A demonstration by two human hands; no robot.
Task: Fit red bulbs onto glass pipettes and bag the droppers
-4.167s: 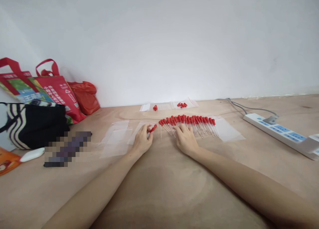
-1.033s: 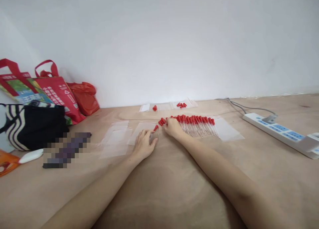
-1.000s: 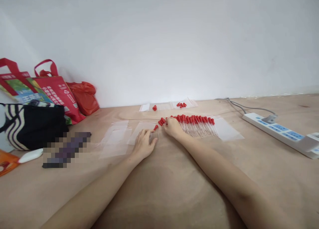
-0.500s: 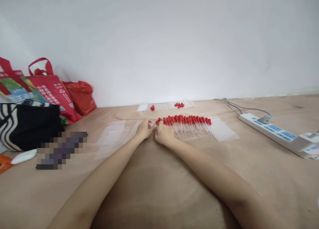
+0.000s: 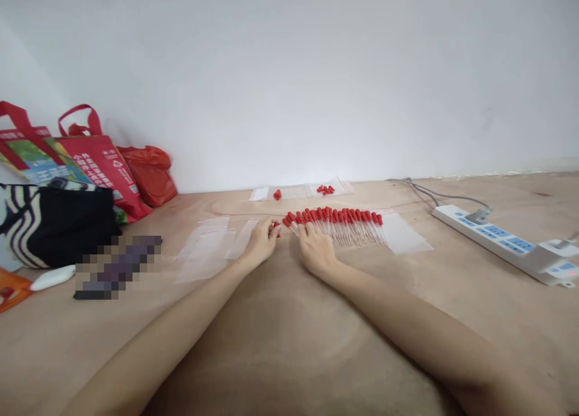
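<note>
A row of droppers (image 5: 346,220), red rubber bulbs on thin clear tubes, lies across the table with the bulbs toward the wall. My right hand (image 5: 315,247) is closed at the left end of this row, its fingertips on the tube of a slanted dropper (image 5: 292,224). Just to the left, my left hand (image 5: 261,242) is closed with red rubber bulbs (image 5: 276,225) showing at its fingertips; how many it holds is hidden. Clear plastic bags (image 5: 205,241) lie flat left of that hand, and another bag (image 5: 404,235) sits at the row's right end.
Near the wall, loose red bulbs (image 5: 325,190) and clear tubes (image 5: 293,193) lie on plastic bags. A white power strip (image 5: 502,238) with grey cords is at right. Red shopping bags (image 5: 102,169), a black cloth item (image 5: 76,226) and a blurred-out dark object (image 5: 122,268) stand or lie at left.
My right hand has moved right and toward me, away from my left hand. Red bulbs now show at my left fingertips, and a slanted dropper is visible at the row's left end.
</note>
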